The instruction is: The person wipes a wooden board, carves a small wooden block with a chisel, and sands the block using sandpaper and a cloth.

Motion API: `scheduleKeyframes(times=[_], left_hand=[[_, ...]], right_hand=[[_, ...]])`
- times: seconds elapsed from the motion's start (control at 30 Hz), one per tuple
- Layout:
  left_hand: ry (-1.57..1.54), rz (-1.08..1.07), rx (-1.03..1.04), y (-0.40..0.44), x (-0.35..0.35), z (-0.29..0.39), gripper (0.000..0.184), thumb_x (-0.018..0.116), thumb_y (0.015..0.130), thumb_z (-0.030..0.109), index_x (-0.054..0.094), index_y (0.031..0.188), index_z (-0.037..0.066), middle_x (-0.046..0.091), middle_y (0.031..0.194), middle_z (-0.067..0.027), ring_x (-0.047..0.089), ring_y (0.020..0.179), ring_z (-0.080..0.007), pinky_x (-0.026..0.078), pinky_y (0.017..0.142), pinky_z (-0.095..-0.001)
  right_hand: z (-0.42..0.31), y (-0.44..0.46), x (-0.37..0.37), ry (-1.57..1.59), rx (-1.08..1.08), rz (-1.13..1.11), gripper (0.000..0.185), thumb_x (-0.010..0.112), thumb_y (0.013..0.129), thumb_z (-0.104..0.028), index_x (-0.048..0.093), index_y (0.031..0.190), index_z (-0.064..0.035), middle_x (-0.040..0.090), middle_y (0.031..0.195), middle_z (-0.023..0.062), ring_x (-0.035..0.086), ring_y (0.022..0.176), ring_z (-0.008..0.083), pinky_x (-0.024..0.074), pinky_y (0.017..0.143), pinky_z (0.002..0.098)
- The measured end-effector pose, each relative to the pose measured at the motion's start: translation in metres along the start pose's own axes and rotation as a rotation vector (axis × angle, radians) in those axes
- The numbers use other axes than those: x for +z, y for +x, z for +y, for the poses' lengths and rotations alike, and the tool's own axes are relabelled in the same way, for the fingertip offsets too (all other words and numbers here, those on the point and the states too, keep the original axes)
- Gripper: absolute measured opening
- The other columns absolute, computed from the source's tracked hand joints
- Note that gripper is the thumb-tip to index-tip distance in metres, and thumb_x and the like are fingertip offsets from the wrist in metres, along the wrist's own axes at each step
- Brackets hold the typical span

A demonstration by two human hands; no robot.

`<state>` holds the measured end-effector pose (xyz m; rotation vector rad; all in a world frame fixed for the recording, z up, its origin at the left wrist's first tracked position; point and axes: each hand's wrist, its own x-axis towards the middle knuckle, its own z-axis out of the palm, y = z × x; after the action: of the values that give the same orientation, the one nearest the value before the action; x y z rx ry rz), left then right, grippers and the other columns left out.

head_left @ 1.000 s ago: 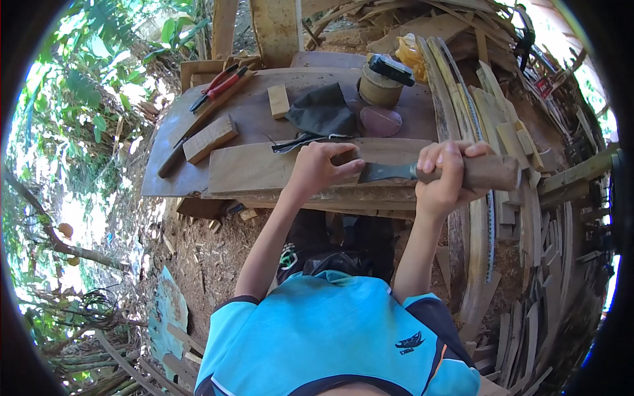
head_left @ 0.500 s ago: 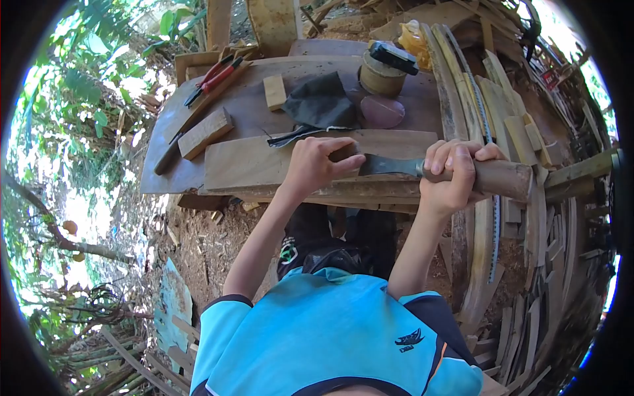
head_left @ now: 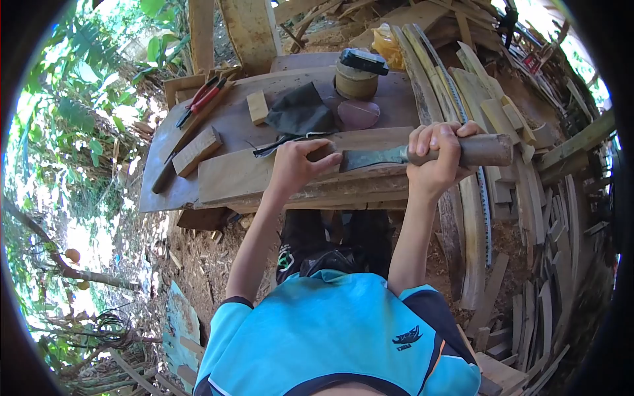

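My right hand (head_left: 436,155) is wrapped round the thick wooden handle of a broad chisel (head_left: 373,158), held level with its flat metal blade pointing left. The blade's end lies close to my left hand (head_left: 294,165). Between the thumb and forefinger of that hand is a small brown wooden piece (head_left: 322,153); whether it touches the blade I cannot tell. Both hands are over the front edge of the workbench, above a pale plank (head_left: 228,175) lying along it. Just beyond my left hand lies a dark cloth (head_left: 302,111).
On the bench (head_left: 155,191) are red-handled pliers (head_left: 206,96), wooden blocks (head_left: 198,150), a pinkish oval stone (head_left: 358,114), and a round container (head_left: 355,82) with a dark object on top. Long timber strips (head_left: 472,224) stand at the right. Wood chips cover the ground.
The bench and its objects have shifted slightly left in view as the camera turned. Both hands keep their holds, and the chisel stays level at the bench edge.
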<state>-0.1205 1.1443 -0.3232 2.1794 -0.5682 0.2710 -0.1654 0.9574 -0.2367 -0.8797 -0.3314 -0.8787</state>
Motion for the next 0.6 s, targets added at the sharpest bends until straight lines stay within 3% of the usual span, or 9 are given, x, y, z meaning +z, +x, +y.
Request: scheduleKeyframes(times=[0.13, 0.23, 0.33, 0.37, 0.43, 0.53, 0.6], left_hand=[[0.001, -0.035, -0.057, 0.002, -0.002, 0.003, 0.038, 0.076, 0.073, 0.03, 0.069, 0.099, 0.003, 0.069, 0.084, -0.0123, 0.067, 0.075, -0.0176, 0.051, 0.07, -0.0276], [-0.004, -0.006, -0.015, 0.001, 0.001, -0.003, 0.037, 0.076, 0.074, 0.029, 0.069, 0.099, 0.003, 0.069, 0.083, -0.0118, 0.068, 0.074, -0.0175, 0.051, 0.07, -0.0278], [-0.079, -0.017, -0.083, 0.001, -0.001, 0.002, 0.036, 0.076, 0.073, 0.029, 0.069, 0.098, 0.003, 0.069, 0.083, -0.0115, 0.067, 0.073, -0.0165, 0.051, 0.069, -0.0276], [-0.07, 0.003, -0.074, 0.004, -0.001, 0.0, 0.037, 0.076, 0.073, 0.031, 0.069, 0.097, 0.004, 0.069, 0.083, -0.0124, 0.067, 0.073, -0.0193, 0.051, 0.068, -0.0284], [-0.055, 0.014, -0.064, 0.002, 0.0, 0.0, 0.039, 0.075, 0.072, 0.035, 0.069, 0.095, 0.004, 0.068, 0.083, -0.0143, 0.068, 0.074, -0.025, 0.051, 0.066, -0.0301], [-0.114, -0.015, -0.094, 0.003, -0.002, 0.002, 0.04, 0.075, 0.072, 0.036, 0.069, 0.095, 0.004, 0.068, 0.083, -0.0147, 0.068, 0.074, -0.0254, 0.051, 0.067, -0.0302], [-0.076, 0.006, -0.078, 0.005, 0.0, -0.002, 0.041, 0.075, 0.072, 0.037, 0.069, 0.095, 0.004, 0.068, 0.083, -0.0145, 0.067, 0.074, -0.0256, 0.051, 0.067, -0.0306]], right_hand=[[-0.007, -0.002, 0.02, 0.0, -0.003, -0.038, 0.021, 0.052, 0.08, 0.002, 0.041, 0.093, -0.0108, 0.045, 0.061, 0.0019, 0.042, 0.043, 0.0113, 0.0376, 0.041, 0.0273], [0.035, -0.02, 0.006, -0.351, -0.047, -0.162, 0.023, 0.051, 0.079, 0.003, 0.04, 0.094, -0.0108, 0.046, 0.062, 0.0024, 0.042, 0.043, 0.011, 0.038, 0.041, 0.0273], [0.009, -0.012, 0.021, -0.085, 0.111, 0.018, 0.025, 0.052, 0.079, 0.002, 0.04, 0.096, -0.0102, 0.046, 0.062, 0.002, 0.042, 0.043, 0.0103, 0.0384, 0.041, 0.0272], [0.001, -0.006, 0.022, 0.011, 0.002, -0.084, 0.026, 0.052, 0.079, 0.002, 0.039, 0.098, -0.0103, 0.046, 0.063, 0.0017, 0.042, 0.045, 0.01, 0.0389, 0.042, 0.0266], [0.028, -0.015, 0.006, -0.21, 0.056, -0.11, 0.023, 0.051, 0.08, 0.0, 0.038, 0.097, -0.0098, 0.045, 0.063, 0.002, 0.043, 0.046, 0.0099, 0.0395, 0.043, 0.0257], [0.025, -0.017, 0.018, -0.282, 0.096, -0.053, 0.019, 0.049, 0.082, 0.0, 0.038, 0.094, -0.01, 0.044, 0.063, 0.0028, 0.043, 0.048, 0.0098, 0.0398, 0.045, 0.0256], [0.019, -0.011, 0.02, -0.088, 0.043, -0.108, 0.019, 0.05, 0.081, 0.0, 0.039, 0.093, -0.0089, 0.045, 0.063, 0.0034, 0.044, 0.048, 0.0101, 0.0402, 0.045, 0.0263]])
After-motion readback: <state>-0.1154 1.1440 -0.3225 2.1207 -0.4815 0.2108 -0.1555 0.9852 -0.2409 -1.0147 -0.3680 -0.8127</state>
